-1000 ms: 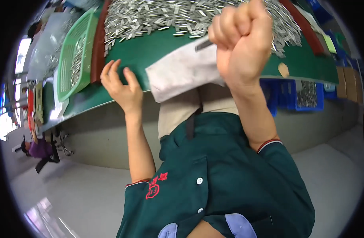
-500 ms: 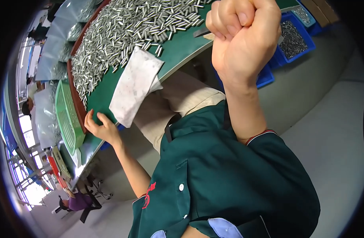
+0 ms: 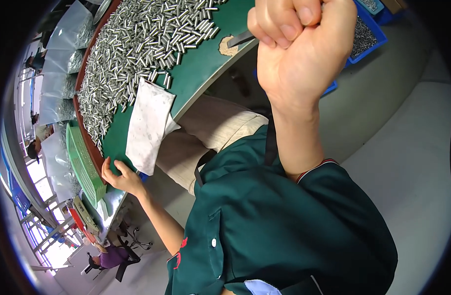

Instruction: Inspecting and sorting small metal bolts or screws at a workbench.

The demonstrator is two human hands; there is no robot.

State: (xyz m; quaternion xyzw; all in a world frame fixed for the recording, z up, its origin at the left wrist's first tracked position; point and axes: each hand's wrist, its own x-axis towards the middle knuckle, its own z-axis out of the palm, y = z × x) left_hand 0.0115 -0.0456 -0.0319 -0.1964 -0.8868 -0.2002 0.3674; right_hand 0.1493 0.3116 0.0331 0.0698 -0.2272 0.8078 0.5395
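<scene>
Close under the camera, at the top of the view, the right hand [image 3: 299, 54] is clenched into a tight fist around a thin, flat, dark metal tool [image 3: 241, 38], of which only a short pointed end sticks out to the left of the knuckles; what kind of tool it is cannot be told. The fist is raised above the near edge of the green-topped table [image 3: 201, 73], whose tilted surface runs from the upper middle down to the lower left. The tool's tip shows just beside a small pale worn patch [image 3: 228, 46] in the green surface.

Farther along the table lies a broad heap of short silvery metal cylinders [image 3: 137, 54], spread thickly over the green top. A white, smudged cloth bag [image 3: 149, 125] lies at the heap's near side, its lower end hanging over the table edge.

The left hand [image 3: 118, 174] rests at the table's edge well down to the left, near the lower end of the cloth bag, fingers spread and curled over the rim, holding nothing loose. Just beyond it stands a green plastic mesh basket [image 3: 80, 164] on its side. Clear plastic bags [image 3: 56, 93] lie along the far rim. At the upper right, below the table, a blue plastic bin [image 3: 365, 34] holds more small metal parts.
</scene>
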